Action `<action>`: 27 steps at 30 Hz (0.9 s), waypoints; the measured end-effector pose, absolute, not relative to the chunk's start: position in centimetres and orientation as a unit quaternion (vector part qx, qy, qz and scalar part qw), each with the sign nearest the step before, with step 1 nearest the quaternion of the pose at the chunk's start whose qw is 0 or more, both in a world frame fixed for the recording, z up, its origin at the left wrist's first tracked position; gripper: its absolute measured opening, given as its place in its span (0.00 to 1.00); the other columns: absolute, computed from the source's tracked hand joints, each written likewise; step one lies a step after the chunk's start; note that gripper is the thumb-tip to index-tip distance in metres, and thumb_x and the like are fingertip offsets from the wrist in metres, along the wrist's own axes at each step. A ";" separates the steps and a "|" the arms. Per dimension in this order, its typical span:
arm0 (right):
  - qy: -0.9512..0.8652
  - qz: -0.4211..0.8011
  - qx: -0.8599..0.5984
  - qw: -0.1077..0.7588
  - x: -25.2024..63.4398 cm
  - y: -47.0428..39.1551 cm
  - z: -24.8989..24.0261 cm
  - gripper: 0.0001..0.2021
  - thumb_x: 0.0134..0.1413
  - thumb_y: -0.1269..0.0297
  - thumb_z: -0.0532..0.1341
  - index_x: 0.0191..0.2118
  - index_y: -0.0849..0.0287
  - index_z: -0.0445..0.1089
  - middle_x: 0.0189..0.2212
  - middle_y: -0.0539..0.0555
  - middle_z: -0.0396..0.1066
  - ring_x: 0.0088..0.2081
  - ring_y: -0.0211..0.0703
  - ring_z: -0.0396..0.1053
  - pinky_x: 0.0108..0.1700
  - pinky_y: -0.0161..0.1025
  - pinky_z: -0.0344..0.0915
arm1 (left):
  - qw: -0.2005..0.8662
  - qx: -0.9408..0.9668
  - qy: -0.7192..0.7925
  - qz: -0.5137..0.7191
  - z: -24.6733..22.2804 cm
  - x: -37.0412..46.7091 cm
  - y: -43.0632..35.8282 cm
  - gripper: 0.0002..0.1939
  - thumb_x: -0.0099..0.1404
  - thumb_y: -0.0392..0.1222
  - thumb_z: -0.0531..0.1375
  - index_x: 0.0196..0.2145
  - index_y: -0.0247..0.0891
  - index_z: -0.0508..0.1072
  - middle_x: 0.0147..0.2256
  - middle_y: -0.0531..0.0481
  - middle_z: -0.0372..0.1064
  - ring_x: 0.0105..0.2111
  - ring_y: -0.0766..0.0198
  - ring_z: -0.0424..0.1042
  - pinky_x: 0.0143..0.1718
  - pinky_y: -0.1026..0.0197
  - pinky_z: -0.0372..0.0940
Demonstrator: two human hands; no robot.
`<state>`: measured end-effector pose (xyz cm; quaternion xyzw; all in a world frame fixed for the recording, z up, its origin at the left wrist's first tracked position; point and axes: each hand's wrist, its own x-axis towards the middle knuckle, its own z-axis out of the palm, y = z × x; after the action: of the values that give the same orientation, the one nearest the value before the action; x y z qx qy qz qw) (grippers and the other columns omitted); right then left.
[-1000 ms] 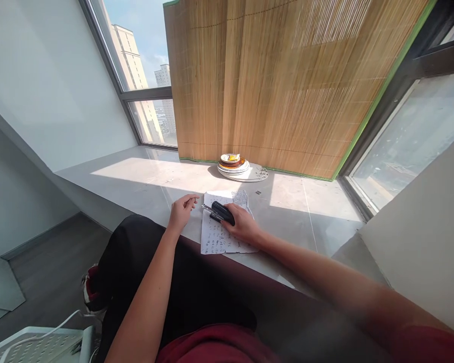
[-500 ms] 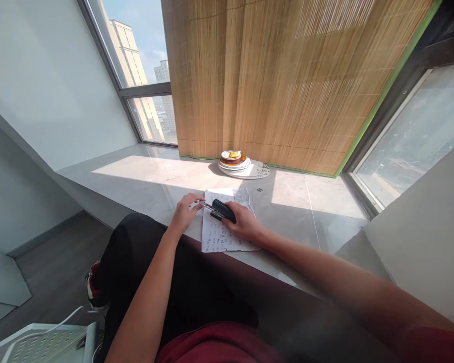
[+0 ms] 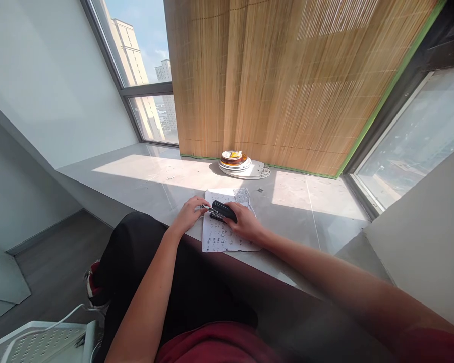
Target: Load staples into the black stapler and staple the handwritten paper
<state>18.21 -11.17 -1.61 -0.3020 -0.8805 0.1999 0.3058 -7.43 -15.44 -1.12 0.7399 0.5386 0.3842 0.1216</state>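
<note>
A black stapler [image 3: 224,210] lies over handwritten paper sheets [image 3: 215,240], its top arm raised from its base and a metal rail between them. Wrapped around its rear end is my right hand [image 3: 245,222], closed on it. My left hand [image 3: 187,214] comes in from the left, thumb and fingers pinched at the front end of the rail. Its fingertips partly hide that end, so the small parts there are hard to make out. A small strip, apparently staples [image 3: 260,190], rests on the sill beyond the paper.
Stacked plates [image 3: 234,166] stand on a pale round board [image 3: 260,171] at the back of the tiled window sill [image 3: 136,176]. Behind them hangs a bamboo blind [image 3: 280,91]. A white perforated chair [image 3: 41,343] with a cable is at lower left.
My left hand has shifted slightly right and closed its fingers further around the front end of the stapler's rail. The right hand keeps its hold, nearly still.
</note>
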 end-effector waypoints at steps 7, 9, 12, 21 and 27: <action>-0.878 0.206 -0.298 0.313 18.2 -11.2 -1.4 0.14 0.61 0.68 0.66 0.52 0.55 0.71 0.49 0.57 0.77 0.49 0.52 0.74 0.49 0.43 0.67 | 0.120 0.728 0.559 0.378 -1.8 -7.8 -15.2 0.12 0.72 0.45 0.62 0.47 0.45 0.84 0.47 0.45 0.76 0.50 0.52 0.75 0.55 0.50 0.69; -0.874 0.212 -0.299 0.318 18.2 -11.1 -1.4 0.14 0.61 0.68 0.67 0.52 0.55 0.72 0.48 0.56 0.78 0.49 0.52 0.74 0.50 0.43 0.67 | 0.110 0.727 0.562 0.379 -2.0 -7.9 -15.2 0.12 0.72 0.45 0.62 0.47 0.45 0.85 0.47 0.45 0.76 0.49 0.52 0.75 0.55 0.49 0.69; -0.863 0.228 -0.311 0.327 18.3 -10.8 -1.3 0.15 0.59 0.70 0.68 0.51 0.54 0.73 0.47 0.55 0.79 0.48 0.51 0.75 0.50 0.43 0.68 | 0.104 0.727 0.552 0.395 -1.9 -7.8 -15.4 0.12 0.71 0.42 0.61 0.47 0.46 0.85 0.46 0.46 0.77 0.47 0.54 0.76 0.52 0.51 0.71; -0.849 0.251 -0.314 0.342 18.5 -10.1 -1.6 0.16 0.56 0.71 0.69 0.51 0.54 0.76 0.47 0.54 0.80 0.48 0.52 0.76 0.52 0.45 0.69 | 0.077 0.721 0.538 0.429 -1.2 -7.5 -15.9 0.08 0.68 0.40 0.65 0.41 0.45 0.86 0.43 0.47 0.80 0.45 0.55 0.79 0.50 0.52 0.73; -0.846 0.254 -0.308 0.352 18.6 -10.0 -1.6 0.15 0.55 0.71 0.69 0.49 0.54 0.77 0.45 0.53 0.81 0.46 0.52 0.77 0.50 0.44 0.69 | 0.021 0.761 0.507 0.404 -1.5 -7.6 -15.7 0.07 0.69 0.40 0.65 0.38 0.45 0.85 0.43 0.47 0.81 0.44 0.53 0.77 0.49 0.47 0.71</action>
<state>18.55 -10.01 -1.61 -0.3082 -0.8465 0.2544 0.3518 -7.58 -15.66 -1.50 0.7611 0.5070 0.4042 0.0208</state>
